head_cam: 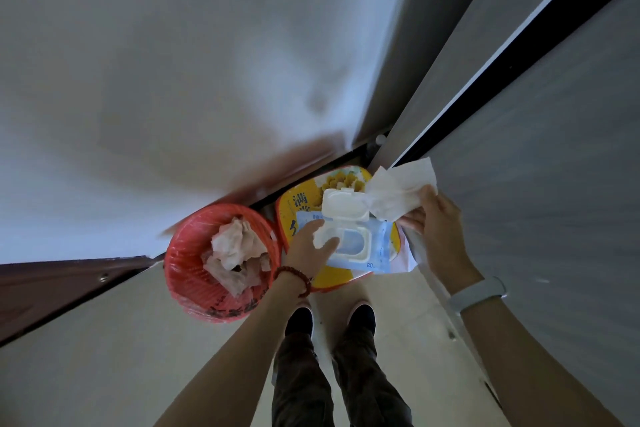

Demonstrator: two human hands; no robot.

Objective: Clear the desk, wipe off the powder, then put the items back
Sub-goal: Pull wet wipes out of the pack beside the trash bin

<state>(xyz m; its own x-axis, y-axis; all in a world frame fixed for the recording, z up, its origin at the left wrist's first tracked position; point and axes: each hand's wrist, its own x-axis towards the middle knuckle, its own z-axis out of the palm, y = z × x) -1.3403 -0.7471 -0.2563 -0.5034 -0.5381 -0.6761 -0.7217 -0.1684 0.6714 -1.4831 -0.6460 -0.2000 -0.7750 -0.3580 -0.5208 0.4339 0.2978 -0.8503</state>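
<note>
The person's 2 forearms reach down from the bottom of the view, above dark trousers and 2 dark shoes standing on a pale floor. The left hand, with a bead bracelet on its wrist, presses down on a blue pack of wet wipes, fingers spread over the pack's near-left part beside its opening; it steadies the pack rather than closing around it. The pack's white flip lid stands open. The right hand, with a pale wristband on its wrist, pinches a white wet wipe between thumb and fingers, lifted above and to the right of the pack. The pack lies on a yellow, red-edged item printed with characters, whose nature cannot be told. Just left of it stands a red basket lined with thin plastic and holding crumpled white tissues. A grey surface with a dark gap runs along the right side; whether it is the counter cannot be told.
</note>
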